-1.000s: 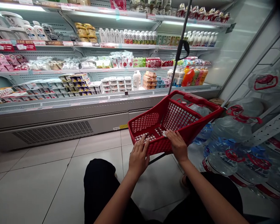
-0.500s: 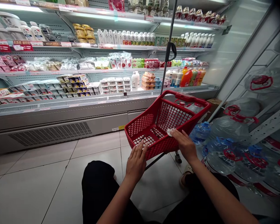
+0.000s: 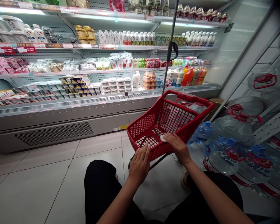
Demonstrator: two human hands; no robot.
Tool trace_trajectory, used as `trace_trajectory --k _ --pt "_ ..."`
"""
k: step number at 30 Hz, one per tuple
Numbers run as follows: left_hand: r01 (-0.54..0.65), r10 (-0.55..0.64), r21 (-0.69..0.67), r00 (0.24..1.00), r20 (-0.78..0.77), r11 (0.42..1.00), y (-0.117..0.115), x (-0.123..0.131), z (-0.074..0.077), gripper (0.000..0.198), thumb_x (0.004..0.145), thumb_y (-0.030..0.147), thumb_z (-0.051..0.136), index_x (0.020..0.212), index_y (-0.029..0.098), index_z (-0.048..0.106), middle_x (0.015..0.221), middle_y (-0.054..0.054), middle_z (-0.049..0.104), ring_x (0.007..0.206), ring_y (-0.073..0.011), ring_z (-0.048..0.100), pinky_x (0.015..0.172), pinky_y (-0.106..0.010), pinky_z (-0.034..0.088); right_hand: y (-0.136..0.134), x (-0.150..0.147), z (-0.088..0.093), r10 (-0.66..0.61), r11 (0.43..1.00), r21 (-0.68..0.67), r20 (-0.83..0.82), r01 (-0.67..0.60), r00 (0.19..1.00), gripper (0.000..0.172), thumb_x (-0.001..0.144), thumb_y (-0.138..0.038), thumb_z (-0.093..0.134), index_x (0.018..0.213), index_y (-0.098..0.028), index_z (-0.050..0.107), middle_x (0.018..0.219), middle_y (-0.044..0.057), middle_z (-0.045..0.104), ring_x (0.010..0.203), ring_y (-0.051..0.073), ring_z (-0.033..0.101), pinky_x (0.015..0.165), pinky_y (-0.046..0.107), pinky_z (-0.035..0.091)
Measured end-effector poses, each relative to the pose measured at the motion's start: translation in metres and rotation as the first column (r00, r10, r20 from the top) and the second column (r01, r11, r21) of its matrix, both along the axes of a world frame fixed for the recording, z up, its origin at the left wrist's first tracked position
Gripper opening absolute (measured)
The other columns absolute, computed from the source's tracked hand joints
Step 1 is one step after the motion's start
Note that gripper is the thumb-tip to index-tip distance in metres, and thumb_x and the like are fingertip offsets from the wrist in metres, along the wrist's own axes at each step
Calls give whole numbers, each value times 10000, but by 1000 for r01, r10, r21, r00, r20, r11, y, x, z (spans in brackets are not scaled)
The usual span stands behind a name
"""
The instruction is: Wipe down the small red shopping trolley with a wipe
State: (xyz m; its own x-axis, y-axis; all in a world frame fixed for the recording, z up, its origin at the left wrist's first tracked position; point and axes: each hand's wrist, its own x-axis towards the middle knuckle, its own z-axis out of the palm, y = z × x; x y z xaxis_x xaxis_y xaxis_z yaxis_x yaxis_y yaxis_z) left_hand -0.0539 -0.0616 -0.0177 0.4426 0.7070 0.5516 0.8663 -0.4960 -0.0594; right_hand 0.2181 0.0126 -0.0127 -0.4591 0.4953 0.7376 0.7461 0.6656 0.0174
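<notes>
hands [image 3: 139,164] palm-down at basket rim [image 3: 157,149]

Cart [image 3: 160,152] in frt of fridge [image 3: 104,118], stock [image 3: 132,38] on shelves [image 3: 121,47] behind; water btls [image 3: 220,162] R.

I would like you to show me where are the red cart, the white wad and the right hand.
Red cart [image 3: 159,152], head view: near wall of its basket.
White wad [image 3: 162,138], head view: its exposed part.
Right hand [image 3: 180,148], head view: back of the hand.
</notes>
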Motion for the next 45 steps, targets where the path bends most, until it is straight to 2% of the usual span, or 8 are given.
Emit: trace_trajectory --k 6,15,19,23,28,34,40,45 --pt "35 -36 16 998 50 999 -4 6 1 795 945 68 452 1683 153 169 1647 -89 439 1470 -227 488 1241 -430 400 30 42 2 -96 995 -39 -29 94 995 592 1065 -111 290 1615 -302 391 1550 17 562 1458 198 503 1272 471 366" --pt "24 -22 -28 999 49 999 -5 29 -1 873 904 110 499 1685 109 109 1700 -112 334 1572 -251 320 1274 -444 343 55 23 5 -173 984 -80 -168 161 970 638 1001 -57 274 1562 -270 488 1496 55 618 1427 212 543 1242 527 393" --pt "47 -44 -73 998 52 996 -10 40 -3 929 867 101 528 1685 105 86 1726 -127 259 1599 -268 247 1287 -459 305 27 -7 0 -99 991 -101 -117 87 988 625 1017 -62 307 1584 -282 450 1522 41 595 1448 205 519 1242 511 402" --pt "173 -153 -141 978 139 975 -14 41 0 992 870 180 600 1690 136 42 1750 -140 156 1612 -298 196 1269 -492 324 -16 -31 -6 9 991 -129 -58 -17 998 626 1045 -83 372 1629 -306 353 1554 30 559 1458 203 506 1253 506 401" --pt "149 -125 -145 978 167 978 8 9 14 994 927 353 665 1696 185 58 1764 -140 44 1623 -330 126 1281 -535 266 -26 -16 5 125 982 -147 54 -116 991 656 1051 -78 401 1641 -347 306 1533 6 581 1435 198 533 1243 494 428" --pt "-16 22 -124 999 49 992 34 -31 24 926 957 421 668 1697 279 130 1765 -71 121 1624 -332 120 1310 -548 125 -10 13 14 -78 988 -133 -24 74 997 643 1055 -74 322 1633 -356 335 1540 34 577 1432 240 540 1206 553 457" --pt "-30 41 -127 995 87 991 26 0 14 933 947 381 669 1699 272 126 1768 -66 103 1621 -333 137 1300 -538 198 -56 8 -12 -206 957 -228 -107 178 973 624 1058 -126 348 1604 -425 384 1510 23 594 1378 249 577 1013 410 593" --pt "-59 67 -86 994 91 994 18 28 9 936 951 381 666 1699 235 122 1766 -104 94 1607 -365 178 1281 -567 245 -87 -11 -20 -283 933 -282 -192 223 940 465 1073 -237 424 1478 -411 574 1297 69 656 1143 242 680 878 360 599"
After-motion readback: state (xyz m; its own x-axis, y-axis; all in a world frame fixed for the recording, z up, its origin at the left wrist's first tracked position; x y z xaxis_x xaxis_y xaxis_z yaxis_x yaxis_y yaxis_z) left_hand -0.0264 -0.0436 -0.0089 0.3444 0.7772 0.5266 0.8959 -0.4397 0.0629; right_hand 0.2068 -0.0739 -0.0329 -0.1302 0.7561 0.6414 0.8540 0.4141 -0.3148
